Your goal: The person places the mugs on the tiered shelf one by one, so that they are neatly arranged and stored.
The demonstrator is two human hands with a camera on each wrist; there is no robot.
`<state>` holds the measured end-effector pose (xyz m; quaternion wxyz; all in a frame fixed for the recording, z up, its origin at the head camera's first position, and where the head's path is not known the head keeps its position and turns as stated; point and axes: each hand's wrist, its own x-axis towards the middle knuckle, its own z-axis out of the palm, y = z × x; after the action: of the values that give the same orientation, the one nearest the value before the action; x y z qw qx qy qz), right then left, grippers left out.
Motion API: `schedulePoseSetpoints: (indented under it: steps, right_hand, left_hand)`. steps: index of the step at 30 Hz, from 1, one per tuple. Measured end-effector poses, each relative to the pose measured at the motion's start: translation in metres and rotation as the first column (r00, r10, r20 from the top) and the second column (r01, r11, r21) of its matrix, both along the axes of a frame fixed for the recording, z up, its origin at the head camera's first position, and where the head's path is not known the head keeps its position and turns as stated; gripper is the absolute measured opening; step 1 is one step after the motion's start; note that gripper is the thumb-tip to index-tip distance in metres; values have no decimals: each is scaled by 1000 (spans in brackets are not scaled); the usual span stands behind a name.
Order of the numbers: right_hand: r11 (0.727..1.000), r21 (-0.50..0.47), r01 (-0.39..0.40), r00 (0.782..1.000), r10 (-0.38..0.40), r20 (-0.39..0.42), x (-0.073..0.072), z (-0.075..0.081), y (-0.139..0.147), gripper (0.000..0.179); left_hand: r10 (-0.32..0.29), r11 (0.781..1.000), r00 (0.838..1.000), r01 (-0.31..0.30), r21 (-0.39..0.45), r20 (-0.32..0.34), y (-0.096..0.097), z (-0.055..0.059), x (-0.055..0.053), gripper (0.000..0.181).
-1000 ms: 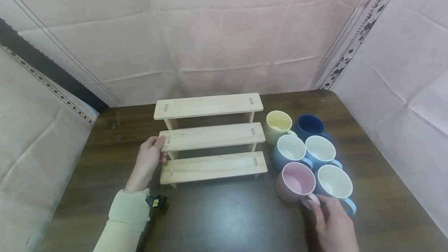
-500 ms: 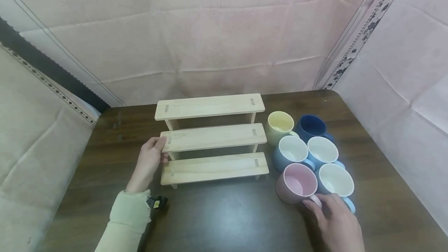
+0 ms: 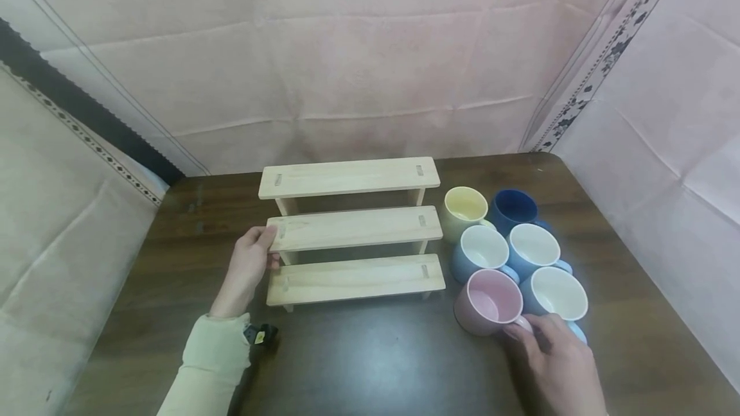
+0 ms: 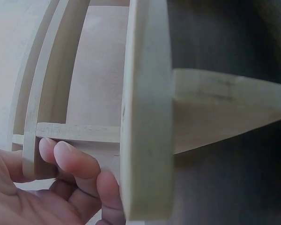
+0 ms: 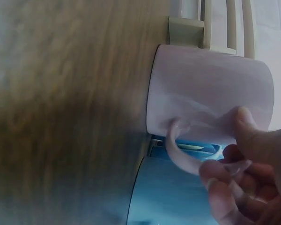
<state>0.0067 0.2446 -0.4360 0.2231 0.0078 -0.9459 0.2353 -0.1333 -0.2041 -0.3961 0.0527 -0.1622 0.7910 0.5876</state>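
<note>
On the table stands a three-tier wooden rack (image 3: pixel 352 228). My left hand (image 3: pixel 245 268) grips the left end of its middle shelf; in the left wrist view, the fingers (image 4: pixel 77 159) curl below that board. At the front right is an upright pink mug (image 3: pixel 476 313). My right hand (image 3: pixel 561 361) holds it by the handle (image 5: pixel 178 152), fingers curled at the loop and the thumb against the mug's side in the right wrist view. Right beside the pink mug is a light blue mug (image 3: pixel 557 294), its handle partly hidden by my right hand.
Behind the pink mug, two more light blue mugs (image 3: pixel 480 250), a yellow mug (image 3: pixel 453 226) and a dark blue mug (image 3: pixel 511 209) stand close together, right of the rack. Pale cloth (image 3: pixel 358 69) hangs behind the table (image 3: pixel 370 364) and along both sides.
My right hand has shifted slightly up and right at the pink mug's handle. The front light blue mug has moved slightly away. My left hand keeps its grip on the rack.
</note>
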Motion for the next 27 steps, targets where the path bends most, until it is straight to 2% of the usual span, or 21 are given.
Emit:
schedulePoseSetpoints:
  steps: [4, 9, 15, 20, 25, 27]
  right_hand:
    - [999, 13, -36, 999, 37, -27, -1, 0, -1, 31]
    - [999, 23, -28, 1000, 28, 7, -2, 1, -3, 28]
    - [998, 28, -61, 993, 63, -102, -3, -2, -5, 29]
    - [995, 35, -90, 987, 94, -133, -4, 0, -6, 30]
    - [987, 40, -155, 965, 160, -209, -9, 8, -6, 14]
    - [983, 46, -177, 956, 183, -231, -11, 13, -7, 28]
  left_hand:
    - [4, 1000, 1000, -4, 9, -17, 1, -1, 0, 46]
    - [13, 1000, 1000, -13, -1, -18, 1, -2, 0, 44]
    - [19, 1000, 1000, -19, 7, -20, 1, -1, 0, 44]
    - [15, 1000, 1000, -15, 14, -21, 1, 0, 0, 44]
    - [11, 1000, 999, -11, 7, -37, 0, -1, 0, 43]
    - [16, 1000, 999, -15, 7, -42, 0, -2, 0, 42]
